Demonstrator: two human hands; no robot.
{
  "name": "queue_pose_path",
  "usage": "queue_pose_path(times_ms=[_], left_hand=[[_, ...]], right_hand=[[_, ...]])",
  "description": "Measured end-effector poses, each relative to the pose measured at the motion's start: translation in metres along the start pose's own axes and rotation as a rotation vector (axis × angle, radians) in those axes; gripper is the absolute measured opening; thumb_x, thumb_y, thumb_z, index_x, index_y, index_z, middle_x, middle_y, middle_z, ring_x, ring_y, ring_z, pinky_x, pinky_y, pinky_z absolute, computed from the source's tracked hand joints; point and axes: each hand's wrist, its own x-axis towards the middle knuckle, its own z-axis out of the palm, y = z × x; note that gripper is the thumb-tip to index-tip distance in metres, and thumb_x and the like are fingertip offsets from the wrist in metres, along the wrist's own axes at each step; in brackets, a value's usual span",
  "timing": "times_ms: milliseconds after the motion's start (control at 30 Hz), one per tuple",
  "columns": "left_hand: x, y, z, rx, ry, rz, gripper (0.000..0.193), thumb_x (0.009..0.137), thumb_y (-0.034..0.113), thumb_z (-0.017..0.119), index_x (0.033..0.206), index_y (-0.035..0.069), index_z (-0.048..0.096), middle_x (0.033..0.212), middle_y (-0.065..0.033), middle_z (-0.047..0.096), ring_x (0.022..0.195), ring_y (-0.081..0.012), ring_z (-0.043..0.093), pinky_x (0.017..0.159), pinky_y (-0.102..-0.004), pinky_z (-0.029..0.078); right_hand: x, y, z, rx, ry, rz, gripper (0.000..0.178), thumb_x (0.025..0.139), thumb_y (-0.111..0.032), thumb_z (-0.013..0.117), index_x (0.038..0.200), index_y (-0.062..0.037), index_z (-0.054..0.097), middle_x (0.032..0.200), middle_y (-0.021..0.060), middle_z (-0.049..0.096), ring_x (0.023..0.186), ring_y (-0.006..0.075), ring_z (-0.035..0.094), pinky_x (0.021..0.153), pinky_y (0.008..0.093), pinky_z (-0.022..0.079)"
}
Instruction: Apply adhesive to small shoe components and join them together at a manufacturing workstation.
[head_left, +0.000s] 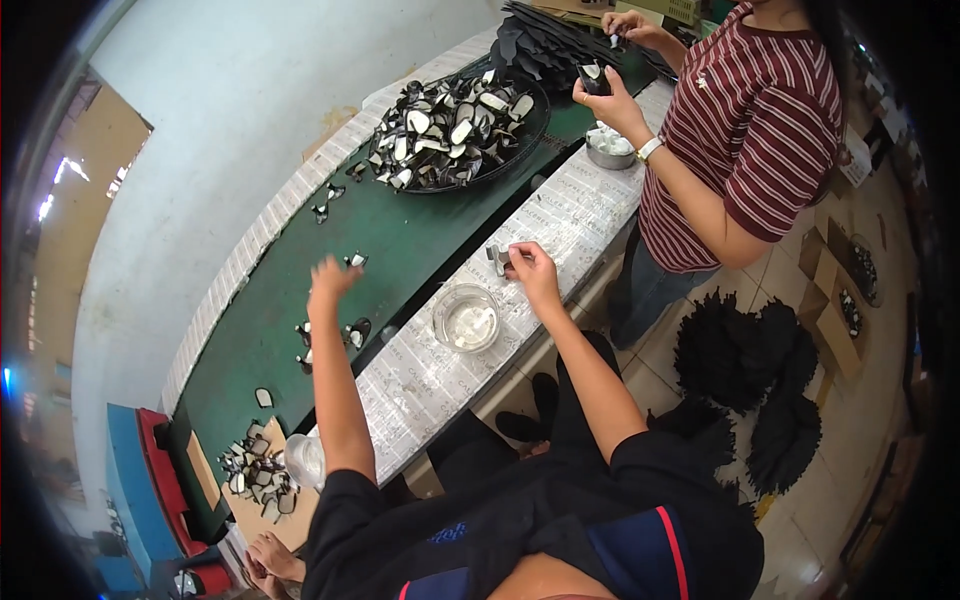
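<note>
My left hand [330,285] is over the green belt, fingers spread and slightly blurred, with nothing visible in it. Just beyond its fingertips lies a small black-and-white piece [357,259]. A few similar pieces [357,331] rest on the belt beside my left forearm. Above the paper-covered ledge, my right hand [532,268] pinches a small grey-and-black piece [497,260] between thumb and fingers. A clear round bowl [467,318] with whitish contents stands on the ledge, between my forearms.
A black basket [532,130] heaped with black-and-white pieces sits farther up the green belt [250,325]. Behind it are stacked flat black pieces [545,45]. A co-worker in a striped shirt [745,140] works at right, near a metal bowl [610,150]. Black bundles [745,350] lie on the floor.
</note>
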Motion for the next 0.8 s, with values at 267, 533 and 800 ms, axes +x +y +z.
queue_pose_path(times_ms=[267,533,800], left_hand=[[-0.119,-0.041,0.087,-0.043,0.226,0.115,0.03,0.092,0.02,0.06,0.116,0.002,0.064,0.113,-0.0165,0.066,0.115,-0.0347,0.058,0.112,-0.0582,0.026],[-0.172,-0.04,0.06,-0.58,0.445,0.115,0.026,0.094,0.013,0.06,0.116,0.0,0.063,0.103,-0.0256,0.068,0.091,-0.0388,0.067,0.081,-0.0427,0.053],[-0.267,-0.008,0.033,-0.366,0.144,0.019,0.044,0.079,0.03,0.078,0.112,0.004,0.065,0.09,-0.0197,0.07,0.083,-0.0396,0.067,0.07,-0.0447,0.052]], right_hand=[[0.002,0.002,-0.004,-0.027,0.009,-0.022,0.019,0.098,-0.017,0.061,0.102,0.0014,0.061,0.09,0.0045,0.065,0.075,0.0089,0.063,0.063,0.024,0.055],[-0.005,-0.004,-0.001,-0.059,-0.012,-0.01,0.019,0.098,-0.016,0.06,0.104,0.0022,0.061,0.092,0.006,0.066,0.076,0.0113,0.064,0.066,0.0249,0.055],[0.006,0.008,-0.001,-0.065,-0.055,0.031,0.022,0.097,-0.019,0.061,0.105,0.0016,0.061,0.093,0.0064,0.065,0.078,0.0127,0.064,0.068,0.0264,0.055]])
